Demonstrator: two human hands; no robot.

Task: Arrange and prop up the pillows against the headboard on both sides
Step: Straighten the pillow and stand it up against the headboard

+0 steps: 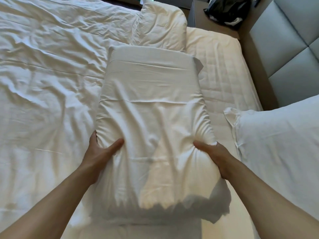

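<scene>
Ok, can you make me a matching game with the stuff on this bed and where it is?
Things:
1. held pillow
2. far pillow
3. black bag
4. right-side pillow

Places:
A. on the nightstand
B. gripped by the left hand and right hand
C. lying beside the padded headboard, nearest the person
D. at the far end of the bed

Pairs: 1-B, 2-D, 3-A, 4-C

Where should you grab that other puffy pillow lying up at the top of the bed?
Probably by its two long side edges, one hand on each. The far pillow lies flat, its near end tucked behind the held pillow that the left hand and right hand squeeze the same way. Its sides stay free to reach.
</scene>
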